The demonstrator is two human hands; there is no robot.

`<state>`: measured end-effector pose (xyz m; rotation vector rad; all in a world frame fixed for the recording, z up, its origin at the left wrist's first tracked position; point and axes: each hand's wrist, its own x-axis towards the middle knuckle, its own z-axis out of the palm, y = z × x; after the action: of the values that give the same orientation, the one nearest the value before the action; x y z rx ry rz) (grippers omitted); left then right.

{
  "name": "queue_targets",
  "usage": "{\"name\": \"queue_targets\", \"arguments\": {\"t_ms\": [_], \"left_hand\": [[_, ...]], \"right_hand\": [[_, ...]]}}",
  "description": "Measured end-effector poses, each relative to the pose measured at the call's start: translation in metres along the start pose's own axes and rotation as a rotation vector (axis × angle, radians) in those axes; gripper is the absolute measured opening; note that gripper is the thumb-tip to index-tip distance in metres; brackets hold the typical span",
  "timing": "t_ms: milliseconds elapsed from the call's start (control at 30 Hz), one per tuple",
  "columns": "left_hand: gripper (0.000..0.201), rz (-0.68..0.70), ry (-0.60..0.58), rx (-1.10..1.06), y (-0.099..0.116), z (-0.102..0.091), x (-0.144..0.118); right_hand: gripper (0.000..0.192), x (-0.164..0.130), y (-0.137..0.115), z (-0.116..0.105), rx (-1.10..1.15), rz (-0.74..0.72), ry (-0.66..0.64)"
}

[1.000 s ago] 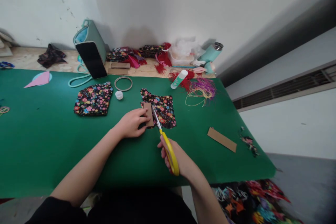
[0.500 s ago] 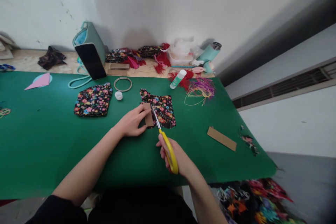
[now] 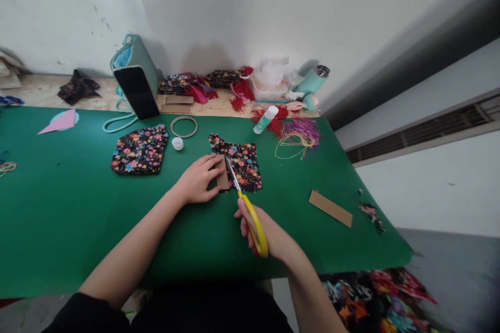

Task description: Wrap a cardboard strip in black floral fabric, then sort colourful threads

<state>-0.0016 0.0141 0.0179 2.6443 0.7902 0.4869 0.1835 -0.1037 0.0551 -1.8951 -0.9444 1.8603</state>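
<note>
My left hand point(image 3: 199, 181) bears down on a small brown cardboard strip point(image 3: 222, 179), its fingers and thumb holding the strip on a piece of black floral fabric point(image 3: 245, 164). The fabric lies flat on the green table cover point(image 3: 187, 250). My right hand point(image 3: 267, 234) is closed round the yellow handles of a pair of scissors point(image 3: 247, 203). The metal blades lie on the fabric, close along the right edge of the strip, pointing away from me. The blades look nearly closed. Part of the fabric is hidden under the strip and my left fingers.
Left of my hands lie a folded floral fabric stack point(image 3: 139, 151), a white cap point(image 3: 177, 143) and a ring point(image 3: 183, 127). A phone point(image 3: 137, 92) leans on a pouch behind. To the right are a glue stick point(image 3: 265, 119), loose threads point(image 3: 299, 134) and another cardboard strip point(image 3: 330, 208).
The view has shifted very slightly. Both hands, the scissors and the strip keep almost the same places on the fabric; the scissor handles sit a touch further right.
</note>
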Motion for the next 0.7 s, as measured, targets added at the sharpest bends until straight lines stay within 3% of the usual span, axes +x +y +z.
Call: {"name": "queue_targets", "arguments": {"t_ms": [333,700], "left_hand": [[0.049,-0.013,0.006,-0.009,-0.003,0.003,-0.003],[0.048,-0.007,0.003,0.006,-0.002,0.002,-0.003]], "right_hand": [[0.044,-0.002,-0.005,0.004,-0.081,0.004,0.055],[0.043,-0.005,-0.012,-0.015,-0.055,0.009,0.05]]}}
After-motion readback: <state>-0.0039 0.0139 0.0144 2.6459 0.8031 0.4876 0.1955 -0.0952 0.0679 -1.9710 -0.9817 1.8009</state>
